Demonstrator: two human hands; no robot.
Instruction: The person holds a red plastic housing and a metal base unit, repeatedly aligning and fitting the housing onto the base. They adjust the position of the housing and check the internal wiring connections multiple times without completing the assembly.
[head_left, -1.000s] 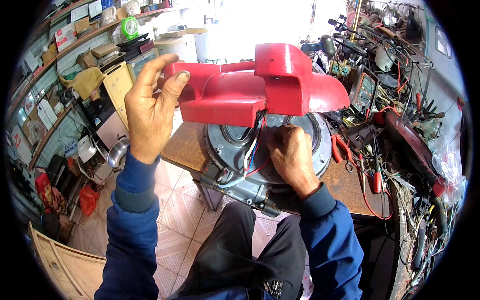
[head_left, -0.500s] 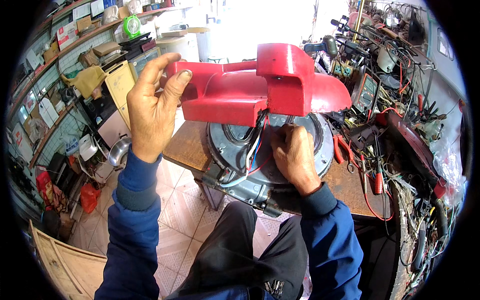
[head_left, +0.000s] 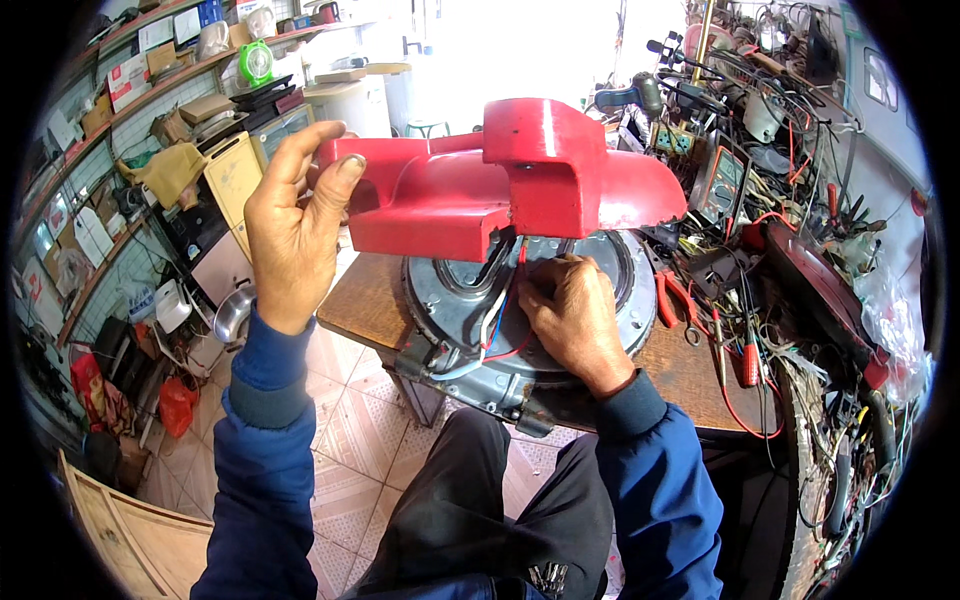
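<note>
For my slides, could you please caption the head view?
Left hand holds a red cover, right hand at coloured wires over a grey base.

We're in a workshop: pliers (head_left: 664, 300), meter (head_left: 724, 185) and cables (head_left: 830, 410) right of our right hand (head_left: 575, 315), shelves (head_left: 172, 82) left of our left hand (head_left: 293, 230)

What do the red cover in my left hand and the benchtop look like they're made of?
Red cover: glossy, probably moulded plastic, judging by its smooth curves and bright highlights; painted metal possible. Benchtop: likely wood, worn brown finish, going by its streaky surface.
</note>
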